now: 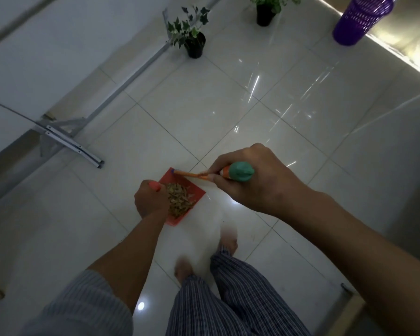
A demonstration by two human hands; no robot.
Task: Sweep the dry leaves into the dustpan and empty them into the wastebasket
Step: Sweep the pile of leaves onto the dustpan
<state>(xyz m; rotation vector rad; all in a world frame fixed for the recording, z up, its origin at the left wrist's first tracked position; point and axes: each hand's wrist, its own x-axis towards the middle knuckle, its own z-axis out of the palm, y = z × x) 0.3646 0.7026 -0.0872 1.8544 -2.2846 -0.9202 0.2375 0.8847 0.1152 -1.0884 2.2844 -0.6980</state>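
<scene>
— Colours? 
— Red dustpan [199, 190] with tan-brown dry leaves [180, 198]; broom [238, 176] green-capped, its stick orange.
— Beyond?
— Purple lattice wastebasket [359, 20], black plant pots [195, 48], white glossy floor tiles [204, 112], blue-and-white striped trousers [228, 299].

A home: glossy tiled floor [204, 112], potted ivy [192, 32], purple wastebasket [359, 20].

The floor tiles [204, 105] were smooth and shiny. The dustpan [199, 190] and the purple wastebasket [357, 20] at the upper right looked like plastic.
</scene>
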